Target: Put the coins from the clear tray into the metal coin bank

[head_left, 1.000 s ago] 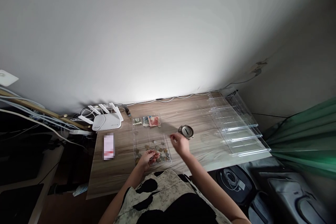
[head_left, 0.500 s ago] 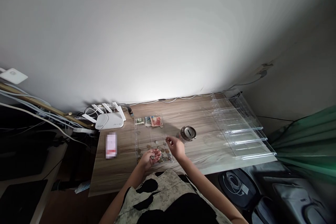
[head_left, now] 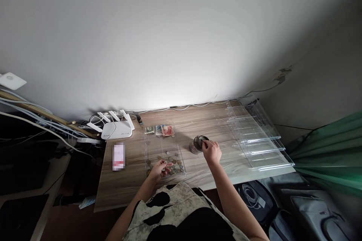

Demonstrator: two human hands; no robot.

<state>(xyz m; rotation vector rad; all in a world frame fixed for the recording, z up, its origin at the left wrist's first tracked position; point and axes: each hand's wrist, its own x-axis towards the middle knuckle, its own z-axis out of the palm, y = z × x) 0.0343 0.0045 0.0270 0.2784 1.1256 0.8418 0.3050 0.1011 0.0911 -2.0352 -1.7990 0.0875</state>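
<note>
My right hand (head_left: 212, 152) is at the lid of a round tin money box (head_left: 195, 147), fingers pinched at its coin slot. The small thing in the pinch looks like a coin, mostly hidden by the fingers. My left hand (head_left: 160, 169) is partly curled, palm up, around coins, over the front of a clear divided tray (head_left: 164, 147). Several loose coins (head_left: 175, 162) lie in the tray's front part. At its back are a green banknote (head_left: 149, 130) and a red banknote (head_left: 167, 130), with a bluish note (head_left: 158, 130) partly under the red one.
A white router (head_left: 116, 130) with raised antennas stands at the back left, near a small dark bottle (head_left: 139, 119). In front of it lies a blurred pink-white packet (head_left: 118, 156). Clear acrylic trays (head_left: 260, 139) overlap at the right. A cable (head_left: 181, 109) runs along the wall.
My right hand has moved right, from above the coin tray to the slot of the money box. My left hand stays over the tray, its fingers slightly more curled.
</note>
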